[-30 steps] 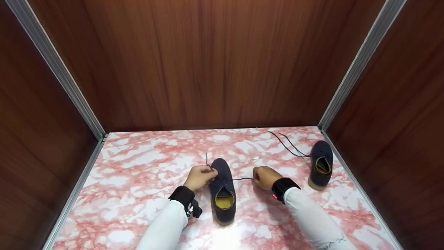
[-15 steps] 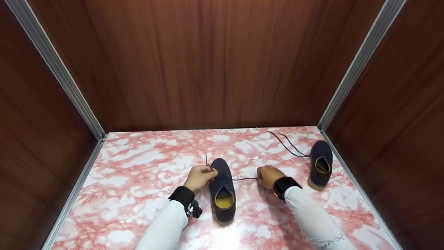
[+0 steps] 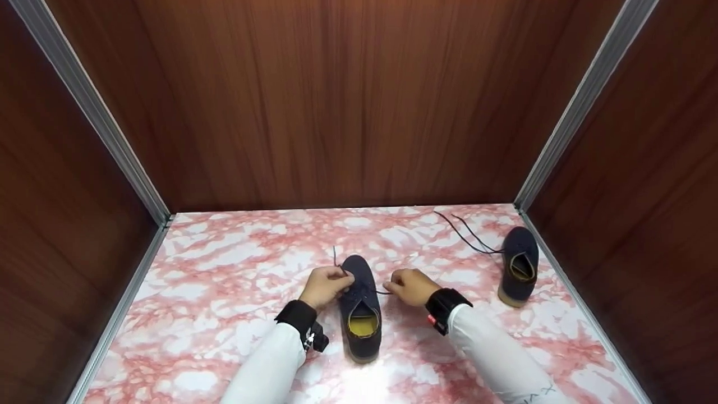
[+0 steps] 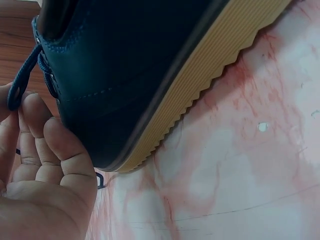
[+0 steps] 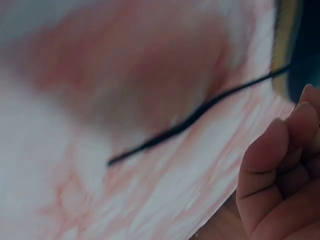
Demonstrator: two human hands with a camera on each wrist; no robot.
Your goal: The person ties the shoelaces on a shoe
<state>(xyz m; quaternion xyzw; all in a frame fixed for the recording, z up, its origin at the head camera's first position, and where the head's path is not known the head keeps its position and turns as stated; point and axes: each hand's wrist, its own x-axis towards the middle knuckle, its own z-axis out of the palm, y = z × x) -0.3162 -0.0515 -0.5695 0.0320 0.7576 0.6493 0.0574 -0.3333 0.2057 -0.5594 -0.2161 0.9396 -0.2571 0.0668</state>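
Note:
A dark navy lace-up shoe [image 3: 359, 280] with a yellow insole stands mid-table, toe pointing away. My left hand [image 3: 324, 287] is at its left side, thumb and finger pinching a shoelace [image 4: 22, 77], which bends into a small loop at the fingertips in the left wrist view. The lace's tip sticks up past the fingers. On the other side, my right hand [image 3: 414, 286] hovers near the shoe with fingers loosely bent. The right-hand lace [image 5: 185, 124] trails past it to a free end in the right wrist view, apart from the visible fingers.
The matching shoe [image 3: 519, 266] stands at the right by the side wall, its two laces [image 3: 468, 233] spread toward the back. Brown wood-grain panels [image 3: 348, 106] enclose the red-and-white marbled table [image 3: 235, 252] on the back and both sides.
My right hand first drew the lace taut to the right, then let go and came back left toward the shoe. My left hand keeps its pinch in nearly the same place.

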